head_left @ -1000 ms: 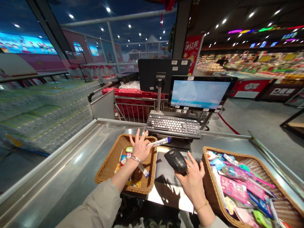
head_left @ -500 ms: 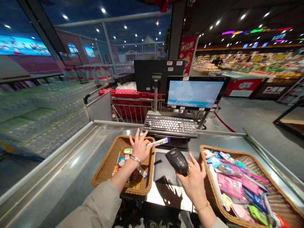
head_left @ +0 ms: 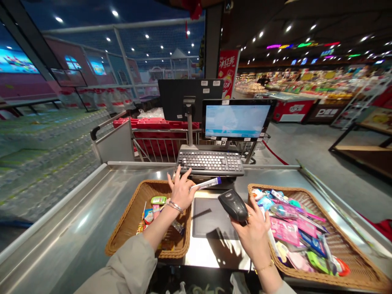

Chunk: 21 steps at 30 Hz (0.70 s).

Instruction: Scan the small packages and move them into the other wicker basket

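Observation:
My left hand (head_left: pixel 180 192) pinches a slim white tube with a blue cap (head_left: pixel 206 184) and holds it level over the counter, other fingers spread, above the left wicker basket (head_left: pixel 128 220). My right hand (head_left: pixel 252 232) grips a black handheld barcode scanner (head_left: pixel 234 204), its head turned toward the tube. Between my hands a dark scan pad (head_left: pixel 210 222) lies flat on the steel counter (head_left: pixel 76 232). The left basket holds a few small packaged items (head_left: pixel 153 206).
A right wicker basket (head_left: pixel 352 267) is piled with several colourful small packages. Behind the pad stand a keyboard (head_left: pixel 210 162), a lit screen (head_left: pixel 235 120) and a second monitor's back. Red shopping baskets (head_left: pixel 156 124) and stacked bottled water sit beyond the counter at left.
My view has swung to the right, so everything sits further left in the frame. My right hand with the scanner has moved slightly toward the right basket. The tube stays pinched in my left hand.

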Motion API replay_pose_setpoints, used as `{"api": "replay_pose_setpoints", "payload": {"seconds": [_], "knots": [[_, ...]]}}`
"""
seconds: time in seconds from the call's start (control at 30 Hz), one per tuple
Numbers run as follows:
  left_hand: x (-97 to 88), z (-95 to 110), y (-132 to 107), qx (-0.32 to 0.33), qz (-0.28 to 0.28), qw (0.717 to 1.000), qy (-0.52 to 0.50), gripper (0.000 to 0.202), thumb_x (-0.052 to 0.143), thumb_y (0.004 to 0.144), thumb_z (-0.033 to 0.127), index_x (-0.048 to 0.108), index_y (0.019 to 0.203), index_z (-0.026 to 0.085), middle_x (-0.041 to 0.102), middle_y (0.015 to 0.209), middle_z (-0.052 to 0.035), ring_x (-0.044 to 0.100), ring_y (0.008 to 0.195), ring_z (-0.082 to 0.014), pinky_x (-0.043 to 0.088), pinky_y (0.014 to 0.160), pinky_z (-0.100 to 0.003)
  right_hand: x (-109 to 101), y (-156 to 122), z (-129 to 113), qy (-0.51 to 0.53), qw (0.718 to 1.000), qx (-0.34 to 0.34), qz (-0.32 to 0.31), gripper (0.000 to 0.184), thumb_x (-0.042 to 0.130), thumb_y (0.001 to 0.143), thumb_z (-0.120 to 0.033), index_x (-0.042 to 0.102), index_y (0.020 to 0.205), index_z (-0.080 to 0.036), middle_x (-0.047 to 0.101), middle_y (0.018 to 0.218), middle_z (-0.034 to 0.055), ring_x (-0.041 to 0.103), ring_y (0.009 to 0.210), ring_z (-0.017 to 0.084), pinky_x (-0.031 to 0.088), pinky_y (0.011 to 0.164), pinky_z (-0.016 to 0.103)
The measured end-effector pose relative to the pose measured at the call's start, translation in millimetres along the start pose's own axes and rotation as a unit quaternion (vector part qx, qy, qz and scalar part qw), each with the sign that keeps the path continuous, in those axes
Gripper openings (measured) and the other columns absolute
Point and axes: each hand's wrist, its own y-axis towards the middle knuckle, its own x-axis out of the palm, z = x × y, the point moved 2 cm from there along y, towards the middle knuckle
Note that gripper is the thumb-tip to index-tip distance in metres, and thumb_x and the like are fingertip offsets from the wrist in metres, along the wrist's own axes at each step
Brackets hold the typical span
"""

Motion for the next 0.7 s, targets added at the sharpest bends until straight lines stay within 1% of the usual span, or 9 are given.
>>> {"api": "replay_pose_setpoints", "payload": {"seconds": [0.13, 0.27, 0.33, 0.43, 0.53, 0.7], "knots": [[2.8, 7.9, 5.6, 0.011, -0.004, 1.0, -0.011, 0.024, 0.056, 0.086, 0.038, 0.066, 0.07, 0.023, 0.047, 0.145, 0.0006, 0.014, 0.145, -0.0365, 0.0, 0.108, -0.073, -1.0, -3.0, 9.7, -0.008, 1.0, 0.02, 0.007, 0.026, 0.057, 0.078, -0.034, 0.065, 0.1, -0.023, 0.066, 0.119, 0.0069, 0.039, 0.133, 0.031, 0.009, 0.111, 0.059], [5.3, 17.9, 10.9, 0.024, -0.008, 0.999, -0.022, 0.023, 0.057, 0.085, 0.037, 0.067, 0.07, 0.022, 0.047, 0.145, -0.0008, 0.013, 0.145, -0.0371, 0.0, 0.108, -0.073, -4.2, -5.9, 19.8, -0.023, 0.999, 0.029, 0.034, 0.03, 0.057, 0.079, -0.038, 0.065, 0.104, -0.024, 0.066, 0.12, 0.0058, 0.041, 0.131, 0.03, 0.011, 0.111, 0.058], [7.2, 23.4, 13.2, 0.032, -0.01, 0.999, -0.023, 0.023, 0.057, 0.086, 0.037, 0.066, 0.07, 0.022, 0.047, 0.145, -0.0001, 0.013, 0.145, -0.0363, 0.0, 0.108, -0.073, -7.1, -6.9, 24.1, -0.027, 0.998, 0.036, 0.049, 0.032, 0.058, 0.078, -0.039, 0.064, 0.105, -0.023, 0.067, 0.117, 0.006, 0.043, 0.13, 0.03, 0.013, 0.111, 0.058], [10.7, 31.7, 16.4, 0.042, -0.013, 0.999, -0.027, 0.023, 0.057, 0.086, 0.037, 0.065, 0.07, 0.023, 0.047, 0.145, 0.0014, 0.013, 0.145, -0.0348, -0.001, 0.109, -0.071, -12.3, -8.2, 29.6, -0.035, 0.996, 0.046, 0.065, 0.028, 0.059, 0.077, -0.04, 0.066, 0.099, -0.023, 0.069, 0.112, 0.0063, 0.044, 0.129, 0.031, 0.014, 0.11, 0.058], [14.1, 40.0, 19.4, 0.05, -0.014, 0.998, -0.036, 0.023, 0.057, 0.086, 0.037, 0.066, 0.071, 0.023, 0.048, 0.144, 0.0019, 0.014, 0.145, -0.0346, 0.0, 0.109, -0.071, -18.0, -10.7, 34.8, -0.043, 0.995, 0.05, 0.076, 0.025, 0.059, 0.077, -0.041, 0.066, 0.093, -0.023, 0.07, 0.108, 0.0073, 0.045, 0.128, 0.032, 0.013, 0.11, 0.059], [18.8, 54.1, 24.0, 0.067, -0.016, 0.997, -0.047, 0.023, 0.058, 0.086, 0.037, 0.066, 0.071, 0.023, 0.049, 0.144, 0.0002, 0.016, 0.144, -0.0355, 0.001, 0.109, -0.072, -26.5, -17.4, 44.2, -0.064, 0.993, 0.052, 0.086, 0.029, 0.058, 0.078, -0.044, 0.066, 0.095, -0.022, 0.069, 0.109, 0.0083, 0.045, 0.128, 0.032, 0.015, 0.108, 0.059]]}}
